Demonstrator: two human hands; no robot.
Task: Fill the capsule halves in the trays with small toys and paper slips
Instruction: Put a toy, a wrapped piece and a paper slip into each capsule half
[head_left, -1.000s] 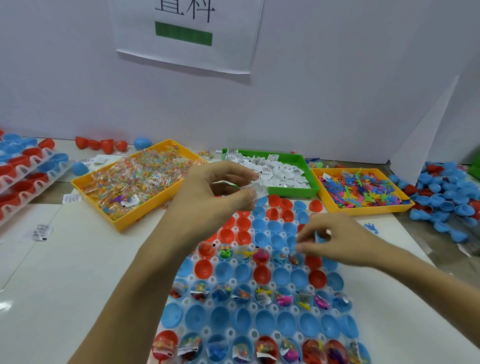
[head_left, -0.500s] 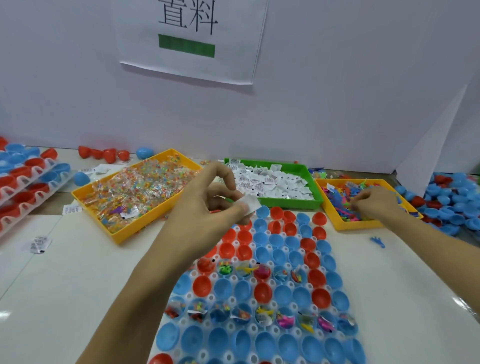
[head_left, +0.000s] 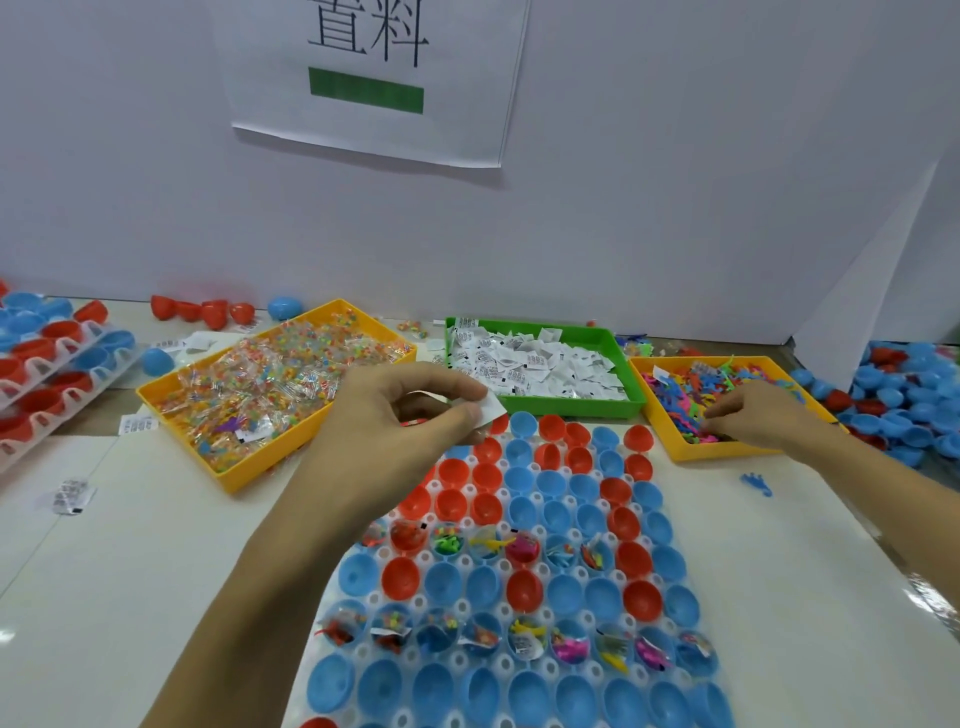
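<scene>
Head camera: my left hand (head_left: 400, 415) hovers over the far edge of the capsule tray (head_left: 519, 587), thumb and fingers pinching a white paper slip (head_left: 491, 408). Beyond the tray's right corner, my right hand (head_left: 753, 415) reaches into the yellow bin of plastic toys (head_left: 675, 447), fingers curled among them; whether they grip one, I cannot tell. Red and blue capsule halves (head_left: 563, 592) fill the tray, two rows loaded. White table (head_left: 130, 571), white wall (head_left: 675, 182) beyond.

The one camera sits on my head, looking forward and down across the table (head_left: 130, 571) toward the white wall (head_left: 675, 182). It's close enough that my forearms fill the lower frame.
</scene>
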